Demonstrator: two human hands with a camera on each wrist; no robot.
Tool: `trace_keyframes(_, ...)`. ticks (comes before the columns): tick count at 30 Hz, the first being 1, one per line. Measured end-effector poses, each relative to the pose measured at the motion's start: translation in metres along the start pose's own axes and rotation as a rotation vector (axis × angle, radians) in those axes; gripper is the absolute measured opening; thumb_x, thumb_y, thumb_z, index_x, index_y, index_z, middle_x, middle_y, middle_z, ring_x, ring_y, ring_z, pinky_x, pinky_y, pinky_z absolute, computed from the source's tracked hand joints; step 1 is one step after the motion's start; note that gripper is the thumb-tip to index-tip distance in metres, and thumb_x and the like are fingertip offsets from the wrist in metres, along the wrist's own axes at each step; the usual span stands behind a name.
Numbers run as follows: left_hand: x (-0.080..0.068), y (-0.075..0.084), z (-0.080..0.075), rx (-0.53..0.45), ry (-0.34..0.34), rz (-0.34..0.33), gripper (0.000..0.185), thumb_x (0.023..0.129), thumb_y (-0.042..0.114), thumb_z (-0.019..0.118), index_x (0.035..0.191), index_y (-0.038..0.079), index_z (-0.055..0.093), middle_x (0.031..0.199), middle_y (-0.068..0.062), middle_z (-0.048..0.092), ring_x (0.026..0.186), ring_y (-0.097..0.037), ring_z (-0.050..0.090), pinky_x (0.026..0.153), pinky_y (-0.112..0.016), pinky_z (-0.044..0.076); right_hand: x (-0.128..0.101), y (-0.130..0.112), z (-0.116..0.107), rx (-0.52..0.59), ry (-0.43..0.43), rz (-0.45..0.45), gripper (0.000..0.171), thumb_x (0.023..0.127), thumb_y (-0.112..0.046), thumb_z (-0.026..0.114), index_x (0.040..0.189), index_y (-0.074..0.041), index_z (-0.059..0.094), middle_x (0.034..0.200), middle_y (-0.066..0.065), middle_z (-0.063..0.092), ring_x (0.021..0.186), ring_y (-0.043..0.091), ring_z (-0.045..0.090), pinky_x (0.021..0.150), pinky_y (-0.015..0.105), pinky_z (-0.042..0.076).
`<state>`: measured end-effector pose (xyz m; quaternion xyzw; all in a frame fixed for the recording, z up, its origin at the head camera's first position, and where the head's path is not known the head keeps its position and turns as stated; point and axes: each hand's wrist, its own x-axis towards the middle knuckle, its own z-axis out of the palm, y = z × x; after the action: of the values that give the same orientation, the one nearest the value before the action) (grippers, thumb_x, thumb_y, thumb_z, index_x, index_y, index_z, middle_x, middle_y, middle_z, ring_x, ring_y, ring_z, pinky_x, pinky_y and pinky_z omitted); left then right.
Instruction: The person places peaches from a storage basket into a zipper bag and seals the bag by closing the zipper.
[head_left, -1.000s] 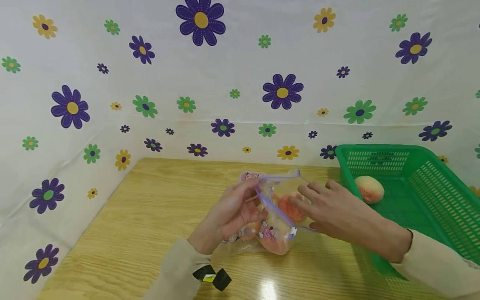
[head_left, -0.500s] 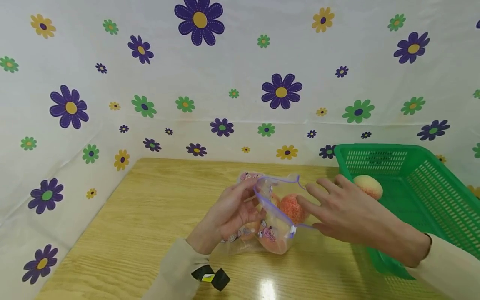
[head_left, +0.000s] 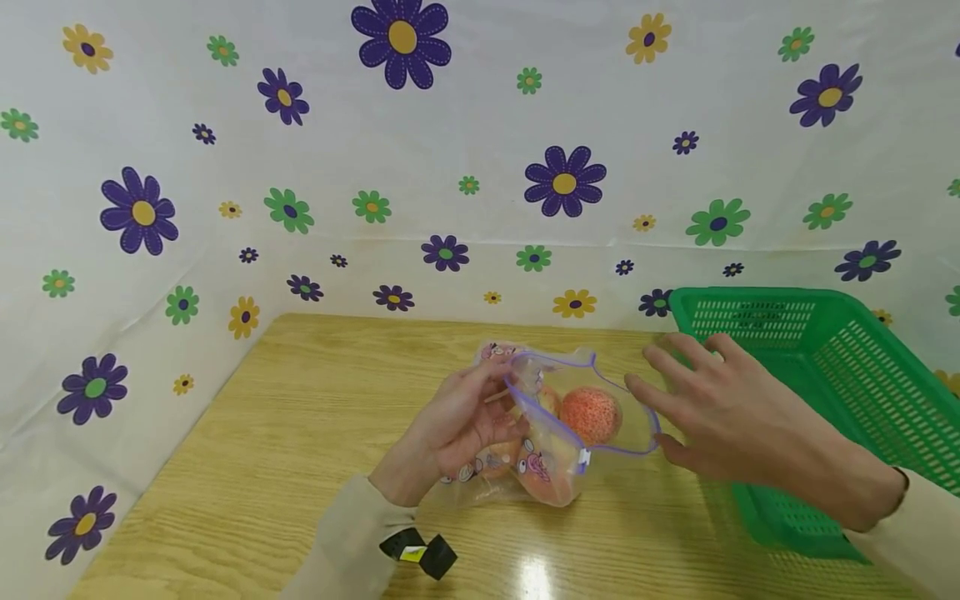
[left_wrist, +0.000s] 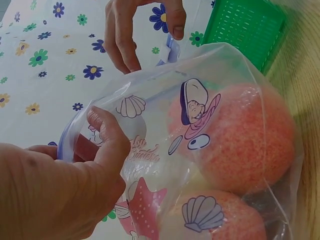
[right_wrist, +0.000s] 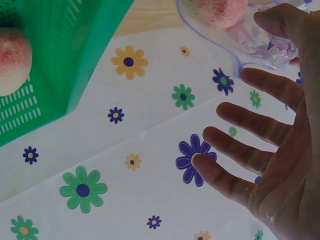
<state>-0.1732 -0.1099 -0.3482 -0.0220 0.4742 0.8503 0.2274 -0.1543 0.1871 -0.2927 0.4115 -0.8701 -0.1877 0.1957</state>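
My left hand [head_left: 457, 425] holds the rim of a clear zip bag [head_left: 547, 462], its thumb on the outside in the left wrist view. The bag has a purple zip edge, a white slider [head_left: 584, 460] and cartoon prints. Several peaches are inside; a reddish peach [head_left: 591, 415] shows in the gaping mouth, and another peach [left_wrist: 250, 140] presses against the film. My right hand [head_left: 738, 417] hovers at the mouth's right edge with spread fingers and holds nothing. In the right wrist view its fingers [right_wrist: 250, 117] are extended; whether a fingertip touches the rim I cannot tell.
A green perforated basket [head_left: 813, 329] stands at the right of the wooden table [head_left: 330, 408]. One pale peach [right_wrist: 12, 62] lies in it, mostly behind my right hand in the head view. A flower-printed white sheet [head_left: 465, 125] hangs behind and at the left.
My right hand has drawn back out of the bag's mouth to the right, off the reddish peach, which stays in the bag. The left hand keeps its hold on the rim.
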Motion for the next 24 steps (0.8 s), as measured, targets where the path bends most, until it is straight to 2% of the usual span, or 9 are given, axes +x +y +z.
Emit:
trace_keyframes(7, -0.001, 0.002, 0.001, -0.006, 0.005, -0.005, 0.011, 0.105, 0.018, 0.048, 0.103, 0.015, 0.058, 0.097, 0.002, 0.055, 0.089, -0.011, 0.054, 0.071, -0.027, 0.059, -0.009, 0.012, 0.004, -0.025, 0.019, 0.056, 0.061, 0.073, -0.054, 0.083, 0.124, -0.023, 0.07, 0.129, 0.016, 0.066, 0.118, 0.043, 0.06, 0.083, 0.06, 0.055)
trace_keyframes(14, -0.002, 0.001, -0.001, -0.005, 0.0, -0.013, 0.01, 0.106, 0.02, 0.048, 0.105, 0.016, 0.057, 0.098, 0.002, 0.054, 0.088, -0.01, 0.055, 0.07, -0.026, 0.06, -0.019, 0.022, 0.011, -0.032, 0.029, 0.137, 0.067, 0.069, -0.058, 0.082, 0.124, -0.022, 0.071, 0.136, 0.017, 0.063, 0.131, 0.049, 0.051, 0.093, 0.073, 0.046)
trace_keyframes(20, -0.002, 0.0, -0.003, 0.001, -0.003, -0.016, 0.012, 0.106, 0.021, 0.048, 0.117, 0.017, 0.053, 0.098, 0.003, 0.055, 0.088, -0.009, 0.055, 0.071, -0.025, 0.059, -0.03, 0.033, 0.02, -0.047, 0.041, 0.184, 0.073, 0.066, -0.062, 0.082, 0.126, -0.022, 0.071, 0.143, 0.017, 0.06, 0.136, 0.055, 0.043, 0.097, 0.078, 0.039)
trace_keyframes(24, -0.003, 0.001, -0.003, -0.006, 0.002, -0.018, 0.011, 0.106, 0.021, 0.048, 0.112, 0.017, 0.056, 0.097, 0.003, 0.056, 0.087, -0.009, 0.056, 0.07, -0.025, 0.059, -0.037, 0.041, 0.027, -0.039, 0.064, 0.211, 0.073, 0.061, -0.061, 0.085, 0.122, -0.023, 0.073, 0.142, 0.017, 0.06, 0.136, 0.056, 0.04, 0.097, 0.081, 0.035)
